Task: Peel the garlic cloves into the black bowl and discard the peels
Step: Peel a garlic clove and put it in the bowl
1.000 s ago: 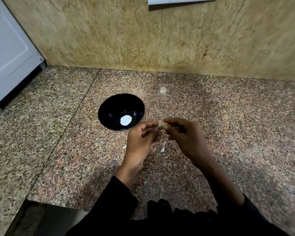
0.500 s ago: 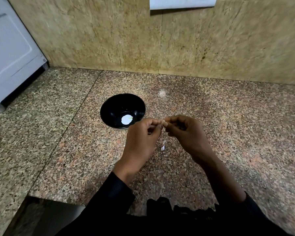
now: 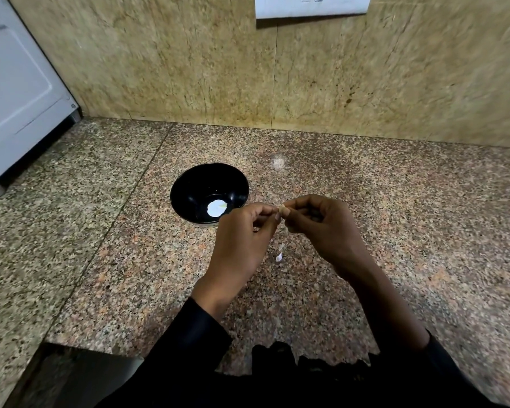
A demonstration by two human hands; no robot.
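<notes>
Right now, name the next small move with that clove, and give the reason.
Probably keep stripping skin off the garlic clove, then drop it into the black bowl. Both the left hand and right hand pinch it just right of the bowl, it looks tan rather than white, and one pale peeled clove already lies inside.

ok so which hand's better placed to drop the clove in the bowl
Left, probably. The left hand is nearer the bowl, just past its rim. The right hand sits farther off. Both pinch the clove.
</notes>
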